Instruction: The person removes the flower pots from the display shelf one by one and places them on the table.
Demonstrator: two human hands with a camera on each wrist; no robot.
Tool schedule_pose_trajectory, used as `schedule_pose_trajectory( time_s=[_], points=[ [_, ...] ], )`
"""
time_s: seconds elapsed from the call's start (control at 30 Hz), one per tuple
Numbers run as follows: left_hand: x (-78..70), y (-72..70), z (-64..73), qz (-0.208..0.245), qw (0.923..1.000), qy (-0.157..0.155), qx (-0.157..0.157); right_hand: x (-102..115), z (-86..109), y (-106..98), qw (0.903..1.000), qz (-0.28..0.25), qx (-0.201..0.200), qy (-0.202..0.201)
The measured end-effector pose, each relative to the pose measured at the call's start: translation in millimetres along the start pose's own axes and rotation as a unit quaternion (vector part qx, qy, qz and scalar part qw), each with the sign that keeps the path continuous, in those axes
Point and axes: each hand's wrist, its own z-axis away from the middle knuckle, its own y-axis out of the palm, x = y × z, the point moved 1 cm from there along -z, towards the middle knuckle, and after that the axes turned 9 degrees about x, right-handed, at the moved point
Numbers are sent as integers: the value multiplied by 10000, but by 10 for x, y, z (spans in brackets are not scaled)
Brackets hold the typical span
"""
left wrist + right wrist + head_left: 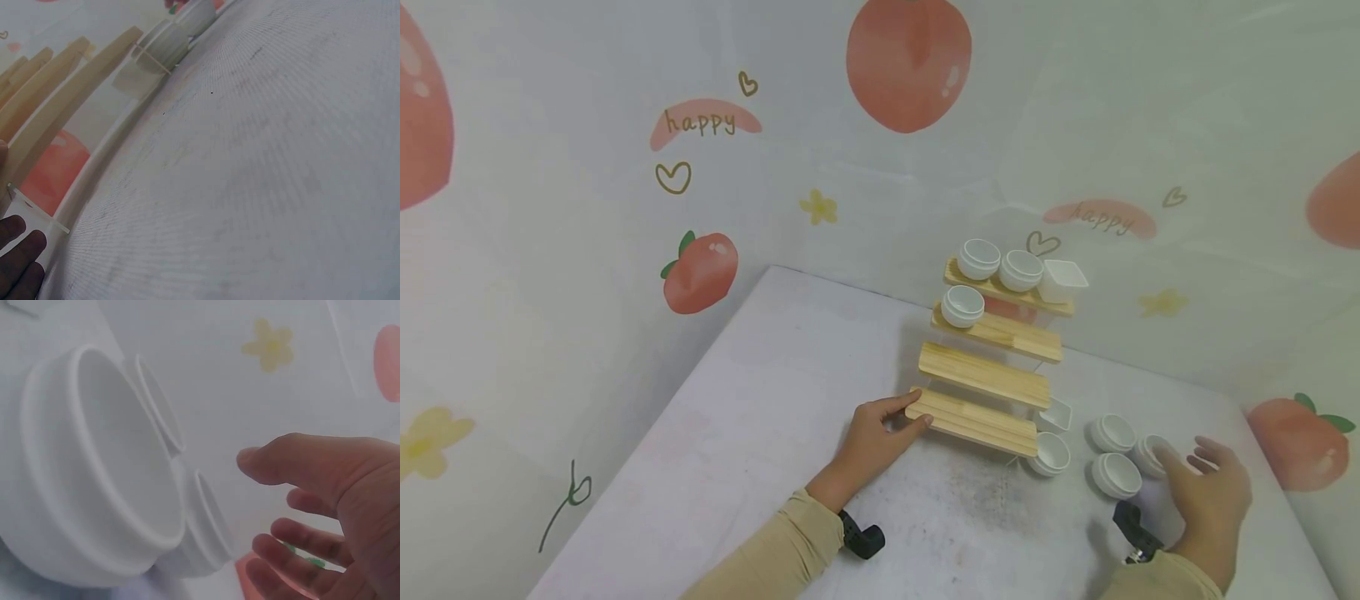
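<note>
A tiered wooden display rack (985, 371) stands on the table, its light boards rising like steps. At the left end of its lowest board, my left hand (880, 437) pinches the wood between thumb and fingers. To the right, my right hand (1213, 483) hovers beside a white round bowl (1152, 455), thumb and fingers apart with nothing between them. Two more round bowls, one behind (1112, 433) and one in front (1117, 476), sit close to it. In the right wrist view, a large round bowl (125, 456) lies left of the thumb.
The top board carries two round bowls (979, 259) and a square bowl (1062, 282); another round bowl (962, 306) occupies the second board's left end. Beside the rack's right foot are a round bowl (1049, 454) and a square one (1055, 415). A printed wall sheet (865, 183) rises behind the table.
</note>
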Motion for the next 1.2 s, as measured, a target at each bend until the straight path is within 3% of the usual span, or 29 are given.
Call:
schedule_pose_trajectory(
  time_s=[0.17,0.4,0.53,0.67,0.87,1.07,1.2],
  points=[
    [-19,-1,-5,-63,10000,18,-28,144,27,-3,9998,-115,-116,-101],
    [-17,0,-10,-57,10000,-12,-16,447,93,41,9959,-698,-109,-571],
    [-18,1,-5,-48,10000,-27,-2,671,167,107,9943,-798,4,-701],
    [-27,0,-3,-11,10000,43,-12,944,310,232,9894,-898,28,-1139],
    [-25,-13,9,-25,10000,30,-27,1268,499,448,9742,-1032,11,-2006],
    [0,-7,7,-101,9999,-2,-31,1449,598,666,9466,-1272,283,-2950],
    [-2,11,5,-116,9999,-7,-24,1549,658,800,9300,-1416,565,-3344]
  ],
)
